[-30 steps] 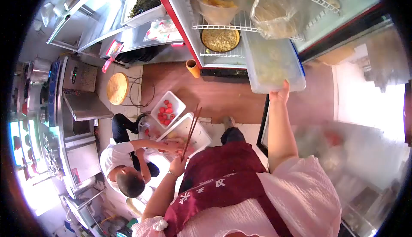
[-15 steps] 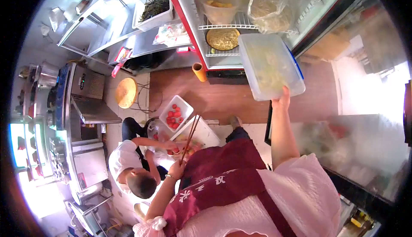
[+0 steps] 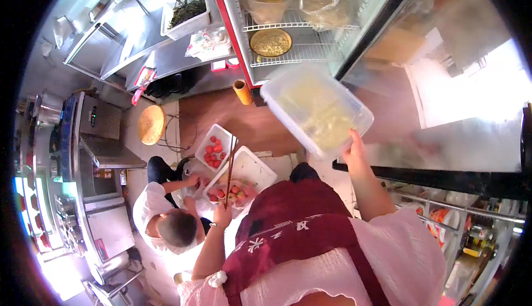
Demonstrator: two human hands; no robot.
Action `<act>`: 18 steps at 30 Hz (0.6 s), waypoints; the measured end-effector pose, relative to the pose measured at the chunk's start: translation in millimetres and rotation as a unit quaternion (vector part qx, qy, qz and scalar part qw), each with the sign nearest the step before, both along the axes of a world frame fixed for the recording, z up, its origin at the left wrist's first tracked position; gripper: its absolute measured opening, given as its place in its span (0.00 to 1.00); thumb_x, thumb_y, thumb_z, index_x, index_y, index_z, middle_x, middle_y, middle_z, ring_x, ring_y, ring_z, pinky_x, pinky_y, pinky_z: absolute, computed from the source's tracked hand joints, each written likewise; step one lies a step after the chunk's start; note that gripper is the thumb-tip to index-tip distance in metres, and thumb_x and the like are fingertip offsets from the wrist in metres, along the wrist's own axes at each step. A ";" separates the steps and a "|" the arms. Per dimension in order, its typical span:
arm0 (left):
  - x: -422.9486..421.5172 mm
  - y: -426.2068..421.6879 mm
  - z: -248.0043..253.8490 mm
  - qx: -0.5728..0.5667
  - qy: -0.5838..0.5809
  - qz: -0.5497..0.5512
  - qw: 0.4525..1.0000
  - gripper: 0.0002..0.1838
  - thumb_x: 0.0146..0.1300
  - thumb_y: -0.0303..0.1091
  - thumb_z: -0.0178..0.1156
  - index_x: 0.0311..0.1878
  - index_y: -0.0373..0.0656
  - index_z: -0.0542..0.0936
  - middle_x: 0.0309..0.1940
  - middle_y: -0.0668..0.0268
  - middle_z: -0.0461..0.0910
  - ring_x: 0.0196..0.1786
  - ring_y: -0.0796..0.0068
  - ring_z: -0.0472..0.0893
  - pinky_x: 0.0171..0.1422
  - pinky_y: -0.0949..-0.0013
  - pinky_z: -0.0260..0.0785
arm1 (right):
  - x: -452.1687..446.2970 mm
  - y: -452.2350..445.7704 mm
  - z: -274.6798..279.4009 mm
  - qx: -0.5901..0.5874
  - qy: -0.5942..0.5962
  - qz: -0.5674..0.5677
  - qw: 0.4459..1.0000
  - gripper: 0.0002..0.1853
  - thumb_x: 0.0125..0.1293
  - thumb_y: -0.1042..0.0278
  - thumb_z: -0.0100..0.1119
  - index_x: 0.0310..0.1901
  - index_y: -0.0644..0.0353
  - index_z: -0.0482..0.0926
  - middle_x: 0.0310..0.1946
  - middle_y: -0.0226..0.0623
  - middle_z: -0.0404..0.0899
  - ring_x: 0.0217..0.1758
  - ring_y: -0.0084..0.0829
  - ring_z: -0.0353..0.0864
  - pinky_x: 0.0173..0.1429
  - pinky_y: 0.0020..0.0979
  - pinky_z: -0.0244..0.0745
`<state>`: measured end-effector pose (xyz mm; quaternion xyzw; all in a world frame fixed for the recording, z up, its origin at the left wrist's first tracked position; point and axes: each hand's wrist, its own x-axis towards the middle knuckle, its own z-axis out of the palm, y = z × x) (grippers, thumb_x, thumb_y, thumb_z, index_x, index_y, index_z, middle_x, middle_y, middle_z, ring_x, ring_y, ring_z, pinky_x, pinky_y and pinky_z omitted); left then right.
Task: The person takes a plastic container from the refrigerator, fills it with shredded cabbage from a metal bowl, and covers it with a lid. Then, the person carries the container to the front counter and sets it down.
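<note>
My right hand (image 3: 356, 150) grips the near right corner of a translucent lidded plastic container (image 3: 316, 109), which is tilted and holds something pale yellow-green. It hangs in front of the open fridge, below the lower rack. My left hand (image 3: 222, 214) is closed around a pair of long brown chopsticks (image 3: 231, 170) that point away from me. Beyond the container, a round dish of pale pieces (image 3: 270, 43) rests on the fridge rack (image 3: 299, 54).
A person in white (image 3: 176, 227) crouches at the left by a bag of red produce (image 3: 235, 192) and a white tub of red pieces (image 3: 214, 147). A round stool (image 3: 152, 124), an orange tube (image 3: 242, 92) and the fridge's glass door (image 3: 443, 140) are around.
The container has moved left and nearer to me, away from the fridge racks, with my right hand on it. The fridge door stands wider open. The chopsticks now point more straight ahead.
</note>
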<state>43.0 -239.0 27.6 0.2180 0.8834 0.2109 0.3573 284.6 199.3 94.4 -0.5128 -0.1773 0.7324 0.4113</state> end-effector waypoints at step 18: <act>235.5 -112.0 -11.6 -0.053 0.000 0.277 0.959 0.16 0.67 0.43 0.45 0.39 0.42 0.78 0.33 0.51 0.80 0.40 0.49 0.78 0.44 0.56 0.69 | 20.4 -74.8 78.5 -0.028 -0.025 0.503 0.863 0.19 0.57 0.67 0.59 0.49 0.65 0.73 0.44 0.42 0.77 0.46 0.35 0.77 0.51 0.37 0.72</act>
